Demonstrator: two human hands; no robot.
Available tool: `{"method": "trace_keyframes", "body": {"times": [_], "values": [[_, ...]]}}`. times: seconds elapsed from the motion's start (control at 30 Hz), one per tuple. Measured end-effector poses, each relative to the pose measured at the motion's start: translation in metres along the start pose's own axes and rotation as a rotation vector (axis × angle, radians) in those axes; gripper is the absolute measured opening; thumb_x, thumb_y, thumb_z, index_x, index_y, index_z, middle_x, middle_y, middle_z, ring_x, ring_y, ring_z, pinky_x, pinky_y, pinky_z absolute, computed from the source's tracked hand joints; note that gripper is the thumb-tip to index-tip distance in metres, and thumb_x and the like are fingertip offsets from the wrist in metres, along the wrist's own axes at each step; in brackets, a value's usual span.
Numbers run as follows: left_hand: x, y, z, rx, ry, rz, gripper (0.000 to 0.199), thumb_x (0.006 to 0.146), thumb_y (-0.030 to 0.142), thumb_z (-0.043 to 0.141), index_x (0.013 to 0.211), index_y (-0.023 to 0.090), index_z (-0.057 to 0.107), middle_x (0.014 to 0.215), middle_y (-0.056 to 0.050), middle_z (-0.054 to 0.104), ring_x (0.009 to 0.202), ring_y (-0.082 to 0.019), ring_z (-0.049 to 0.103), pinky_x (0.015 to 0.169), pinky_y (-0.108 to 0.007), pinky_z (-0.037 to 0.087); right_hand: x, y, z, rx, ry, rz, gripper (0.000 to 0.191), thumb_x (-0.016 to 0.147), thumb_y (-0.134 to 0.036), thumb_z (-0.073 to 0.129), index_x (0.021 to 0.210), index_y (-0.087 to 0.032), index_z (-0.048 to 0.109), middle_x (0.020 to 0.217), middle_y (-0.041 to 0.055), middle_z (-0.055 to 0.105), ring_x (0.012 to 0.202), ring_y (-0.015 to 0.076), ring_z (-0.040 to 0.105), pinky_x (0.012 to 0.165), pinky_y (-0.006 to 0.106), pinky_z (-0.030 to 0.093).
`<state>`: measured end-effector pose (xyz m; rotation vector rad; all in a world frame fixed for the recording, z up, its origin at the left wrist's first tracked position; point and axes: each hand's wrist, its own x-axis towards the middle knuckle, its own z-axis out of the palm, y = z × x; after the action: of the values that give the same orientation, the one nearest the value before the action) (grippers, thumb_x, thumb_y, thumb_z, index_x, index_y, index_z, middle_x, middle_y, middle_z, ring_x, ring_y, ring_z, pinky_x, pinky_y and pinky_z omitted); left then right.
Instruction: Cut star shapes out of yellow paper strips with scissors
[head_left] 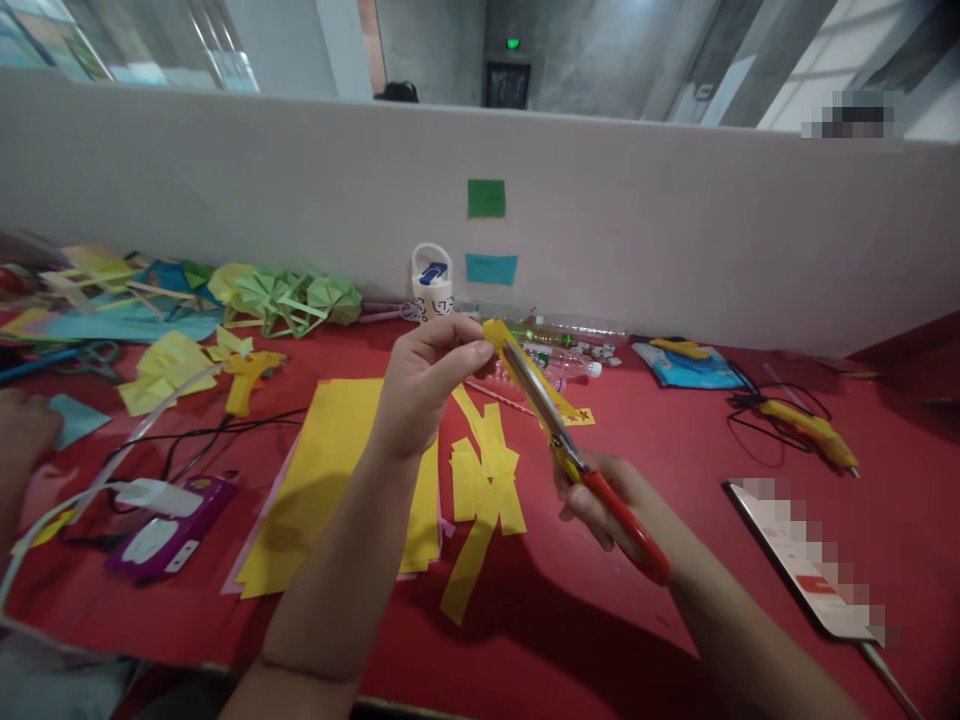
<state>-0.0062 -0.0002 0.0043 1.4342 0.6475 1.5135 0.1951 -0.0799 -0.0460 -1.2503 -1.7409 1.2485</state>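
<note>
My left hand [431,375] pinches one end of a small yellow paper piece [496,335], raised above the table. In my right hand [600,500] is a pair of scissors [626,525] with red handles, its blades pointing up and left along the yellow paper. Whether the blades have cut into it, I cannot tell. Beneath the scissors and my left hand, several yellow paper strips [480,470] lie loosely overlapped. A stack of yellow sheets [322,480] with pink paper under it is partly covered by my left forearm.
A purple power strip [176,525] with cords and a yellow glue gun [251,380] are at left. Folded paper pieces [292,300] line the back left. Plastic bottles [562,360] lie behind my hands. At right are another glue gun [810,430] and a phone [802,560]. Another person's hand [26,430] is far left.
</note>
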Motion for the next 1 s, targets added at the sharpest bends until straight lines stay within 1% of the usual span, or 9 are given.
{"method": "trace_keyframes", "body": {"times": [0.07, 0.17, 0.4, 0.53, 0.63, 0.7, 0.87, 1.0], "values": [[-0.0002, 0.0011, -0.0006, 0.013, -0.026, -0.007, 0.008, 0.07, 0.02, 0.066, 0.062, 0.018, 0.065, 0.06, 0.002, 0.058, 0.058, -0.01, 0.053, 0.059, -0.024, 0.046, -0.0005, -0.001, -0.0007, -0.005, -0.017, 0.012, 0.05, 0.079, -0.067, 0.059, 0.068, -0.021, 0.043, 0.059, -0.0047, 0.042, 0.047, 0.008, 0.036, 0.042, 0.023, 0.029], [-0.0007, 0.0026, -0.0016, 0.019, -0.066, -0.022, 0.009, 0.07, 0.02, 0.066, 0.061, 0.018, 0.066, 0.06, 0.001, 0.059, 0.059, -0.01, 0.053, 0.06, -0.025, 0.046, -0.0019, -0.0032, -0.0008, 0.011, -0.031, 0.023, 0.052, 0.078, -0.07, 0.059, 0.069, -0.021, 0.043, 0.061, -0.0044, 0.042, 0.047, 0.0078, 0.035, 0.041, 0.022, 0.027], [-0.0002, 0.0053, -0.0022, 0.045, -0.049, -0.046, 0.008, 0.066, 0.021, 0.066, 0.059, 0.019, 0.065, 0.057, 0.001, 0.058, 0.057, -0.011, 0.052, 0.058, -0.026, 0.047, -0.003, -0.0044, -0.0003, 0.041, -0.05, -0.009, 0.053, 0.078, -0.071, 0.06, 0.068, -0.022, 0.042, 0.058, -0.0053, 0.04, 0.047, 0.008, 0.034, 0.041, 0.022, 0.027], [0.0, 0.0053, -0.0027, 0.037, -0.043, -0.053, 0.007, 0.064, 0.021, 0.067, 0.058, 0.018, 0.065, 0.057, 0.001, 0.058, 0.057, -0.011, 0.052, 0.057, -0.026, 0.045, -0.0026, -0.0054, 0.0001, 0.03, -0.046, 0.012, 0.054, 0.079, -0.072, 0.058, 0.066, -0.022, 0.04, 0.057, -0.0056, 0.038, 0.047, 0.0085, 0.034, 0.042, 0.023, 0.029], [0.0003, 0.0054, -0.0034, 0.033, -0.045, -0.056, 0.007, 0.064, 0.021, 0.068, 0.058, 0.018, 0.065, 0.057, 0.001, 0.058, 0.057, -0.01, 0.051, 0.056, -0.025, 0.045, -0.0029, -0.006, 0.0, 0.038, -0.048, 0.029, 0.053, 0.081, -0.069, 0.056, 0.065, -0.023, 0.038, 0.055, -0.0068, 0.036, 0.046, 0.0085, 0.033, 0.045, 0.024, 0.034], [0.0008, 0.0059, -0.0039, 0.031, -0.048, -0.055, 0.006, 0.063, 0.021, 0.068, 0.058, 0.018, 0.066, 0.057, 0.001, 0.058, 0.056, -0.01, 0.051, 0.056, -0.025, 0.045, -0.0034, -0.0064, -0.0003, 0.043, -0.053, 0.029, 0.051, 0.081, -0.067, 0.056, 0.064, -0.023, 0.037, 0.054, -0.007, 0.035, 0.045, 0.0084, 0.033, 0.046, 0.025, 0.035], [0.001, 0.0078, -0.006, 0.046, -0.069, -0.053, 0.007, 0.064, 0.02, 0.067, 0.057, 0.018, 0.065, 0.057, 0.001, 0.059, 0.056, -0.01, 0.051, 0.056, -0.025, 0.045, -0.0045, -0.0069, -0.0011, 0.029, -0.061, 0.037, 0.047, 0.081, -0.062, 0.057, 0.064, -0.023, 0.038, 0.057, -0.0052, 0.038, 0.047, 0.0094, 0.038, 0.042, 0.022, 0.029], [0.0, 0.0083, -0.0086, 0.064, -0.082, -0.044, 0.009, 0.065, 0.021, 0.067, 0.057, 0.018, 0.065, 0.057, 0.001, 0.058, 0.056, -0.01, 0.051, 0.056, -0.025, 0.044, -0.0044, -0.0056, -0.0013, 0.038, -0.068, 0.024, 0.044, 0.081, -0.059, 0.057, 0.064, -0.023, 0.038, 0.057, -0.0053, 0.038, 0.047, 0.0093, 0.038, 0.04, 0.021, 0.028]]}}
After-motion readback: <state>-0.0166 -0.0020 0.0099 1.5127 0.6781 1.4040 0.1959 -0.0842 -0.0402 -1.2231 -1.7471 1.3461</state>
